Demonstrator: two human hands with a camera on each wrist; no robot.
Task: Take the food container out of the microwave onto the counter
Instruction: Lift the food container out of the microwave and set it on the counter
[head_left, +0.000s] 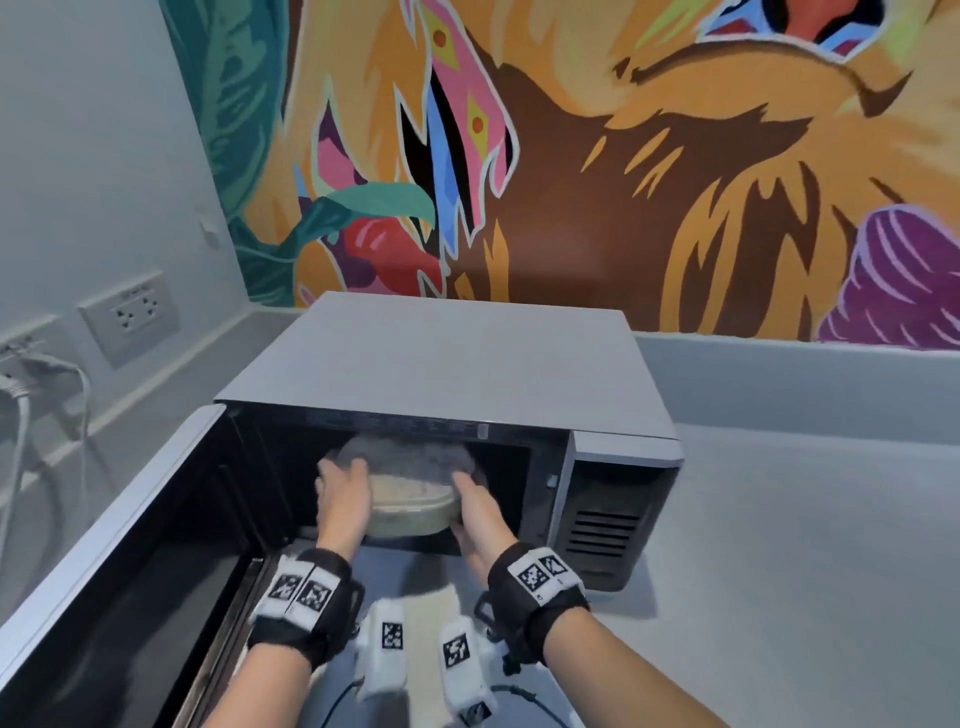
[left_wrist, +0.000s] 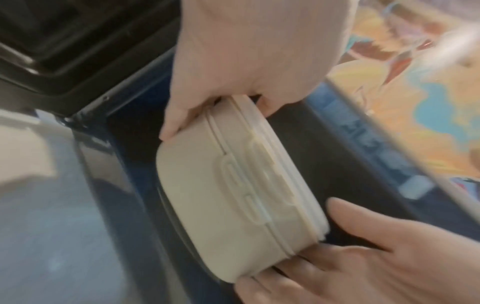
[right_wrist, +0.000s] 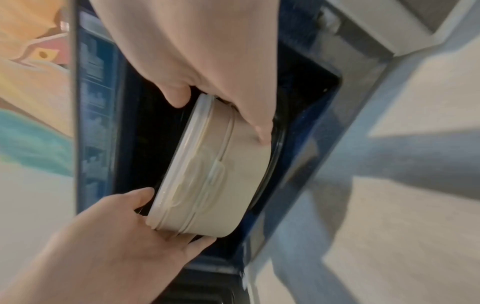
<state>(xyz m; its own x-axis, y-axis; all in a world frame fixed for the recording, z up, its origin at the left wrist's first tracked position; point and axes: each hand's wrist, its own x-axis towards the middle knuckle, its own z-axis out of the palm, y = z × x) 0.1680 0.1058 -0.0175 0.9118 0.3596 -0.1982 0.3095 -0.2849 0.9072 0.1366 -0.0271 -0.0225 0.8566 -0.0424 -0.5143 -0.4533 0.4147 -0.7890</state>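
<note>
A beige lidded food container (head_left: 410, 512) (left_wrist: 228, 195) (right_wrist: 215, 176) is in the mouth of the open grey microwave (head_left: 447, 364), over its glass turntable (right_wrist: 278, 144). My left hand (head_left: 343, 493) (left_wrist: 223, 82) grips its left end, thumb on one side and fingers curled over the lid edge. My right hand (head_left: 478, 512) (right_wrist: 221, 82) grips the right end the same way. Each wrist view also shows the other hand (left_wrist: 363, 257) (right_wrist: 116, 236) on the far end. I cannot tell whether the container's base touches the turntable.
The microwave door (head_left: 119, 571) stands swung open to the left, close by my left forearm. Grey counter (head_left: 805, 545) stretches to the right of the microwave. Wall sockets (head_left: 130, 317) with a plugged cable (head_left: 21, 415) are on the left wall.
</note>
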